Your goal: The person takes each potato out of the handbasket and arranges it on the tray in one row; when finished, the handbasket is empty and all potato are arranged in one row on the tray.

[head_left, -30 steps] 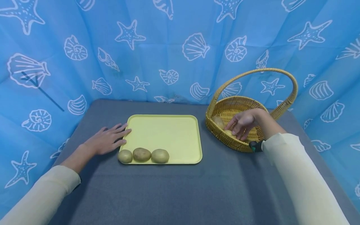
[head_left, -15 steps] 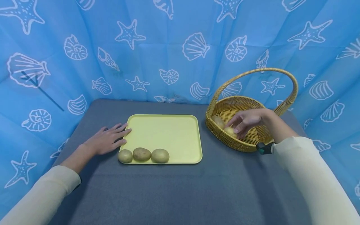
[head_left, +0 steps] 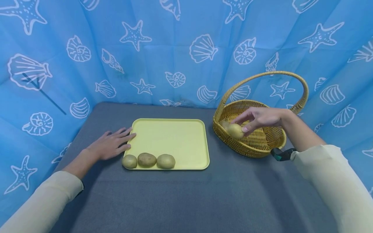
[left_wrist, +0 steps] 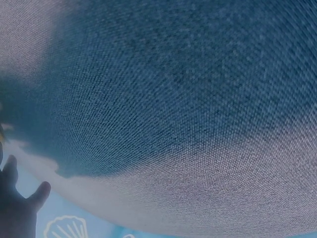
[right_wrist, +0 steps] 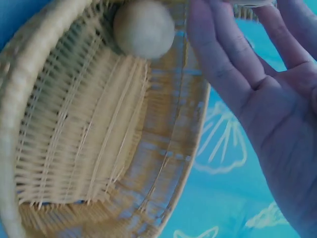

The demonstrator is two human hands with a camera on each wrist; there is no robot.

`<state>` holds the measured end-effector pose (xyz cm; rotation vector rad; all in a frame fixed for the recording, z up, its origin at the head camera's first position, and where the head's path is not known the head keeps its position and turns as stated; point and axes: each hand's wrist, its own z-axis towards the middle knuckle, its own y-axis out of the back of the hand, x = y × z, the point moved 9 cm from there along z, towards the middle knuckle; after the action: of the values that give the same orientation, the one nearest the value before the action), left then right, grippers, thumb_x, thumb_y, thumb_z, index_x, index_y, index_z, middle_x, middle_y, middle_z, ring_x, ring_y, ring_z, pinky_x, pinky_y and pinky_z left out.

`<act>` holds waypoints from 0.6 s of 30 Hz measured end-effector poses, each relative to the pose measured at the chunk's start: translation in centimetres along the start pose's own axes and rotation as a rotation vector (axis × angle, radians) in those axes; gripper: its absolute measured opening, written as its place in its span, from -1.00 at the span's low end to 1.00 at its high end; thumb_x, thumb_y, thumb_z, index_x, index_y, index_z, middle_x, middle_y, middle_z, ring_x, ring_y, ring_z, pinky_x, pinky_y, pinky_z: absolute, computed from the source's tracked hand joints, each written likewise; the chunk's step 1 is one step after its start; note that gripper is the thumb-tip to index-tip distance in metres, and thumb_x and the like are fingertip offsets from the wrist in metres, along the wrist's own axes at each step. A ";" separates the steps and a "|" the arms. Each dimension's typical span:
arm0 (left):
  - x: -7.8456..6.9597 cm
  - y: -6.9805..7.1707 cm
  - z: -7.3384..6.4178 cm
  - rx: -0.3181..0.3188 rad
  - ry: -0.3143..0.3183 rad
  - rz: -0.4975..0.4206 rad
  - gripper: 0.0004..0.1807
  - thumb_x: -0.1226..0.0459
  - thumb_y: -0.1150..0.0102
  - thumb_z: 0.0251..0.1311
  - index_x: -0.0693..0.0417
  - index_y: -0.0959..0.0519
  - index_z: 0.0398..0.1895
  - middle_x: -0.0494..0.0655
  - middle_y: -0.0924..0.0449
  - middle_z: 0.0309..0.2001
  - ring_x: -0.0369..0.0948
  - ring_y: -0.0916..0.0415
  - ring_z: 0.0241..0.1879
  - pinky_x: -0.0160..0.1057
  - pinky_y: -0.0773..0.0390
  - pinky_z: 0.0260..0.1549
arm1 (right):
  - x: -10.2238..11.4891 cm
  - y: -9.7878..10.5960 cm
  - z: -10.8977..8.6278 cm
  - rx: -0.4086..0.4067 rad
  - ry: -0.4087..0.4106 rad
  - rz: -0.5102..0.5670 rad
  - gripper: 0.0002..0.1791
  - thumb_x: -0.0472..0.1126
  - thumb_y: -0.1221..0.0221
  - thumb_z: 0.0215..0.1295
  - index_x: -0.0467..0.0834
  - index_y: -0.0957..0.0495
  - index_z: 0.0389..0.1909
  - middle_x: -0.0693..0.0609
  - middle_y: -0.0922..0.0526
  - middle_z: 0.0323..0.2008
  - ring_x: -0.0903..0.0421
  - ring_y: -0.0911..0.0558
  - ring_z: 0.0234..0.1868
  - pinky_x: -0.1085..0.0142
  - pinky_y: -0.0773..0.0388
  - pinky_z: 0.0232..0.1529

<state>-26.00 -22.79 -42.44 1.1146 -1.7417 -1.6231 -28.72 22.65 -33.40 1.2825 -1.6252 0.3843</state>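
Note:
My right hand pinches a potato between thumb and fingers, over the left part of the wicker basket. Behind it a second potato lies inside the basket; in the head view it is mostly covered by the held one. Only a sliver of the held potato shows at the top edge of the right wrist view. My left hand lies with fingers spread, its fingertips on the left rim of a yellow tray. Three potatoes line the tray's near edge: a left one, a middle one and a right one.
A tall arched handle rises over the basket. Grey cloth covers the table. Behind hangs a blue curtain printed with white shells and starfish. The left wrist view is mostly shadowed grey tablecloth.
My right hand has raised the potato from the basket floor toward the rim, the forearm swinging to the right. My left hand and the tray have stayed put.

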 end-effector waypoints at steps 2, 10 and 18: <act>0.0 -0.1 0.0 0.001 0.001 0.001 -0.35 -0.06 0.18 0.54 -0.03 -0.14 0.57 0.12 0.00 0.56 0.20 0.05 0.51 0.46 -0.02 0.26 | 1.1 -0.5 0.4 0.017 0.049 -0.036 -0.49 -0.34 -0.15 0.40 -0.20 -0.44 0.36 -0.24 -0.59 0.12 -0.20 -0.55 0.15 0.02 -0.53 0.16; 0.1 -0.2 0.0 0.002 0.002 -0.009 -0.35 -0.06 0.18 0.54 -0.03 -0.14 0.57 0.12 0.01 0.57 0.20 0.06 0.51 0.46 -0.01 0.26 | 4.2 -3.9 3.2 0.068 0.126 -0.111 -0.52 -0.30 -0.24 0.34 -0.12 -0.53 0.29 -0.13 -0.66 0.04 -0.22 -0.55 0.12 0.04 -0.57 0.08; 0.0 0.1 0.0 0.000 0.002 -0.002 -0.35 -0.06 0.16 0.54 -0.03 -0.15 0.57 0.11 0.01 0.56 0.19 0.05 0.51 0.45 -0.03 0.26 | 5.3 -8.1 7.1 0.068 0.196 -0.278 -0.49 -0.23 -0.32 0.28 -0.22 -0.55 0.25 -0.03 -0.68 -0.01 0.00 -0.58 0.01 0.21 -0.55 -0.07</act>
<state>-25.98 -22.79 -42.36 1.1183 -1.7399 -1.6220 -24.94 11.40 -34.79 1.4524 -1.2594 0.3825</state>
